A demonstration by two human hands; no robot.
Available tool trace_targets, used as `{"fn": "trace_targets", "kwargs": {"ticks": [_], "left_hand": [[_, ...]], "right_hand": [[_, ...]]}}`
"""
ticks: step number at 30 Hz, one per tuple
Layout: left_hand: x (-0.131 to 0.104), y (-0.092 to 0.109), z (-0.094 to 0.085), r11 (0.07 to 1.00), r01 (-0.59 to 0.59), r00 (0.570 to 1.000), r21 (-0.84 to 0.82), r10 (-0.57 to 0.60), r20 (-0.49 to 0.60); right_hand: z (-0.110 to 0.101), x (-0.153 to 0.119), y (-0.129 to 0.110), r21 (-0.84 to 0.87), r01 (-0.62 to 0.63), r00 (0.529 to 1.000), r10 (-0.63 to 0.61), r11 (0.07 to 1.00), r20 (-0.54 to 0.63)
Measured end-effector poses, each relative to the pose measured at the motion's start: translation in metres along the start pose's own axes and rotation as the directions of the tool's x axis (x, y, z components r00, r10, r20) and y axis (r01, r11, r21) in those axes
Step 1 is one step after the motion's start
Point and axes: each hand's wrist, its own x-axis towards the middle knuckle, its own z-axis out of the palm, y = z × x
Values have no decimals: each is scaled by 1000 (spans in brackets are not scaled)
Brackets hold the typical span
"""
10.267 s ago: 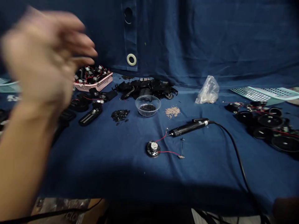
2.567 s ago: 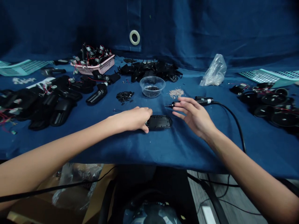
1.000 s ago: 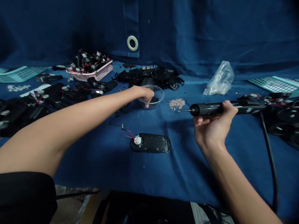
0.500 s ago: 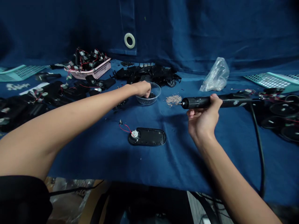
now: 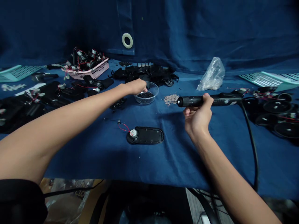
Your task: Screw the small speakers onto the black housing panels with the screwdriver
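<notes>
My left hand (image 5: 138,86) is at the left rim of a clear plastic bowl (image 5: 154,99) with small black screws (image 5: 146,95) in it. Its fingers are pinched together; whatever they hold is too small to make out. My right hand (image 5: 199,116) grips a black corded electric screwdriver (image 5: 217,100), held level with its bit pointing left. Past the bit lies a pile of small silvery screws (image 5: 171,99). In front of me a black oblong housing (image 5: 149,135) lies on the blue cloth, with a round white-and-metal motor (image 5: 133,133) at its left end and red wires leading to a small part (image 5: 119,121).
A pink basket (image 5: 100,69) of wired motor parts stands back left, near black housings (image 5: 51,93). Black plastic parts (image 5: 144,73) are heaped behind the bowl. A clear bag (image 5: 212,76), a teal basket (image 5: 271,80) and round black parts (image 5: 275,105) sit right. The screwdriver's cable (image 5: 253,149) hangs rightward.
My left hand has lifted slightly out of the bowl toward its left rim, fingers still pinched. The whole view has shifted a little; the right hand still holds the screwdriver.
</notes>
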Motion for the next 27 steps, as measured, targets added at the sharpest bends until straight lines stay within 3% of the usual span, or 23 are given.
{"fn": "trace_targets", "kwargs": {"ticks": [3, 6, 9, 13, 17, 20, 24, 27], "left_hand": [[-10, 9, -8, 996, -19, 981, -86, 2, -194], [-34, 25, -10, 977, -90, 901, -195, -4, -433], [-67, 46, -4, 953, -163, 818, -254, -13, -576], [-109, 72, 15, 912, -216, 777, -348, -55, -627], [-133, 85, 31, 879, -244, 787, -409, -67, -613], [-141, 90, 38, 853, -282, 797, -439, -46, -602], [-143, 93, 42, 825, -283, 750, -489, -126, -649], [-142, 95, 46, 840, -284, 737, -462, -117, -666]], "right_hand": [[0, 1, 0, 5, -13, 1000, 13, 1000, -12], [-1, 1, 0, 6, -24, 1000, 24, 1000, -13], [-1, 1, 1, -9, -42, 999, 41, 999, -12], [-1, 1, 2, -17, -63, 998, 63, 998, -14], [-1, -3, 5, -26, -89, 996, 89, 996, -1], [-1, -6, 8, -38, -109, 994, 110, 993, 24], [0, -11, 13, -58, -145, 987, 149, 988, 54], [2, -16, 16, -69, -197, 977, 202, 978, 75]]}}
